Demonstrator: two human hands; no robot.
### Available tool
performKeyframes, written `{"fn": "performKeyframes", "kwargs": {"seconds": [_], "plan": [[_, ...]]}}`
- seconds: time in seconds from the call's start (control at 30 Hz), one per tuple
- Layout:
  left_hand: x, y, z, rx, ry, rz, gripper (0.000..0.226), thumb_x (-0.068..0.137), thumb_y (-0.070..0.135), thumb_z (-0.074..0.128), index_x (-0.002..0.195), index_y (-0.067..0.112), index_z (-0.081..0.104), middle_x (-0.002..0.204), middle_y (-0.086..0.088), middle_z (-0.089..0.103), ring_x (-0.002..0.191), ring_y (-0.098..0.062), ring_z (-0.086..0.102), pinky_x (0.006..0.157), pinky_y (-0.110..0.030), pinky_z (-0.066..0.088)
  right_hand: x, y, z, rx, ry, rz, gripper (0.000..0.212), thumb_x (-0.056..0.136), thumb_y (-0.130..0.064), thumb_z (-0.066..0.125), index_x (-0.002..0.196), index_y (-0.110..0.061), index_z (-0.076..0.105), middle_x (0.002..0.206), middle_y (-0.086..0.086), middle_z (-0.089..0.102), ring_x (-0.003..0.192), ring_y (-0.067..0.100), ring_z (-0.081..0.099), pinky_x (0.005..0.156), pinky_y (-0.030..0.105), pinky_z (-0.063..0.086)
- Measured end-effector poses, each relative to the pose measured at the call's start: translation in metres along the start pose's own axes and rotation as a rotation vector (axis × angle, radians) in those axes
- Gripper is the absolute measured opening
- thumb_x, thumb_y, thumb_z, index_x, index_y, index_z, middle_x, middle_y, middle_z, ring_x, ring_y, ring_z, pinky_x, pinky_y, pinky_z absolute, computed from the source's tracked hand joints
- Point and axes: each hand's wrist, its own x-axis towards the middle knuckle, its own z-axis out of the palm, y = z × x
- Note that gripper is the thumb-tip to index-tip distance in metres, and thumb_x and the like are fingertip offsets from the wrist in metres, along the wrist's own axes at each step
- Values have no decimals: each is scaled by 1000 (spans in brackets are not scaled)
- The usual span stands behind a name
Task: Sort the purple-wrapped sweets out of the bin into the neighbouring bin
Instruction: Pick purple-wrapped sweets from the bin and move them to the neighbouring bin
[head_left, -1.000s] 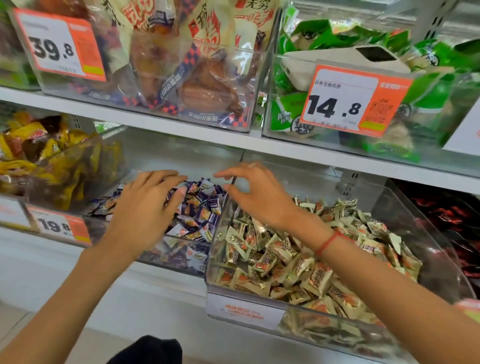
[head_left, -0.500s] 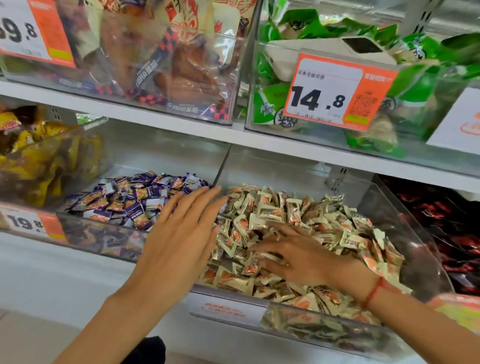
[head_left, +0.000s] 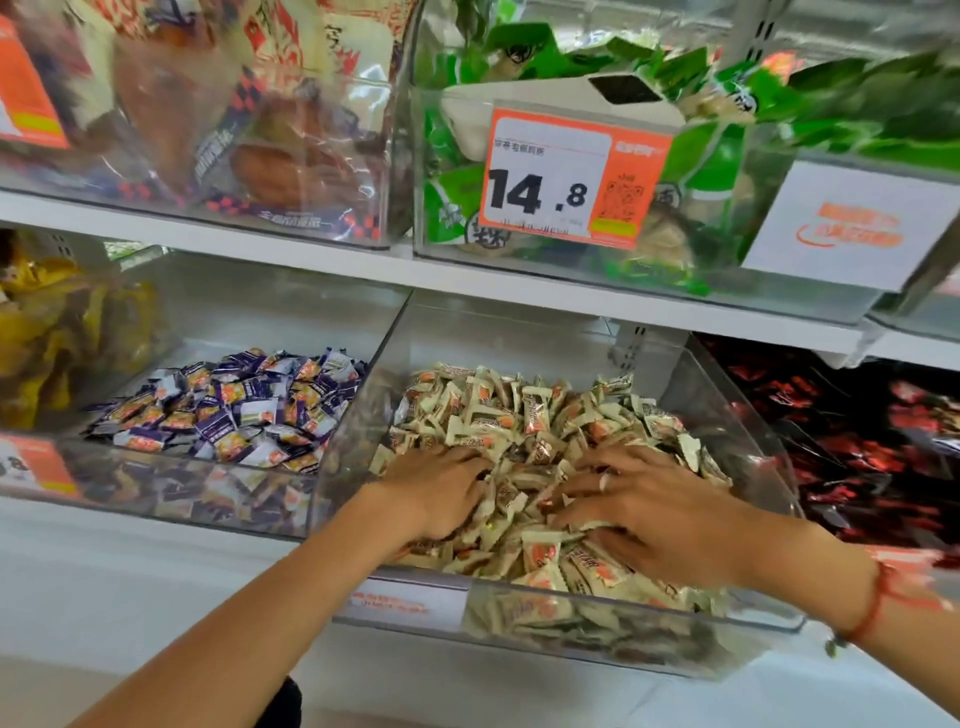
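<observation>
both hands lay in the clear bin (head_left: 737, 415) of cream-wrapped sweets (head_left: 524, 415), which sat on the lower shelf (head_left: 130, 561). the left hand (head_left: 441, 493) rested palm down near the bin's left wall with its fingers dug into the pile, so whether they pinched anything could not be told. the right hand (head_left: 644, 514) was spread flat, fingers splayed over the wrappers, holding nothing that showed. the purple-wrapped sweets (head_left: 244, 410) lay heaped in the neighbouring bin (head_left: 156, 499), to the left of the left hand and apart from it, beyond the shared wall. no purple wrapper showed among the cream ones around the hands, though the blur may have hidden one. there were two hands and two bins in play; the sweets in each heap were too many and too tangled to count. on the shelf above, one orange price tag (head_left: 571, 174) read 14.8.
</observation>
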Motion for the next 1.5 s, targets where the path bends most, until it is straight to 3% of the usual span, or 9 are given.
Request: {"fn": "performKeyframes", "kwargs": {"seconds": [0.1,0.23,0.47,0.67,0.87,1.03,1.13,1.27,1.5], "plan": [[2,0,5,188,-151,-57,51,103,32,23,152,22,13,159,-2,13,144,-28,14,116,-45,19,-2,0,1,41,-18,49,37,100,-37,40,134,-48,44,147,-22,37,141,9,18,118,37,16],[-23,9,0,223,-154,-94,42,102,25,29,143,20,36,144,-3,42,129,-27,42,103,-41,38,3,-2,1,76,-38,102,35,99,-49,35,132,-49,46,146,-25,36,141,5,16,118,40,13],[-93,7,-30,19,-125,-97,43,103,40,21,142,30,36,136,-4,52,116,-24,53,94,-33,40,52,-12,-18,65,152,96,27,95,-49,43,108,-40,64,120,-19,61,124,6,46,115,37,17],[-109,1,-16,22,595,-32,22,88,21,57,107,28,66,103,9,67,96,-13,64,69,-29,55,127,-33,2,445,-124,138,46,101,-38,39,146,-32,33,155,2,30,140,25,32,115,45,28],[-112,-24,5,-83,960,-26,33,88,19,54,120,20,63,128,6,57,120,-15,47,103,-33,33,100,-41,14,484,-195,77,41,100,-44,40,139,-35,39,137,-4,49,122,11,44,109,35,33],[-120,-33,5,-359,959,-270,39,97,35,47,135,24,50,129,8,57,114,-11,51,85,-26,42,56,-33,1,316,-195,6,40,99,-51,32,130,-37,53,146,-22,36,140,-7,6,119,30,5],[-121,-28,8,-405,933,-282,39,98,34,44,136,27,49,126,9,60,91,-11,63,63,-21,43,57,-27,-9,376,-125,76,47,94,-59,30,117,-36,63,135,-17,51,131,-5,32,116,31,20],[-122,-25,9,-414,890,-266,45,92,31,46,137,29,46,121,12,63,48,-2,39,51,-8,26,101,-35,-7,451,80,143,24,95,-40,51,108,-28,67,111,-14,65,103,0,56,98,28,45],[-121,-25,10,-421,895,-289,44,90,30,49,134,31,47,117,17,62,45,6,39,39,-7,21,160,-52,23,111,-196,243,28,90,-35,62,101,-10,65,104,3,60,92,19,57,71,28,43]]}}
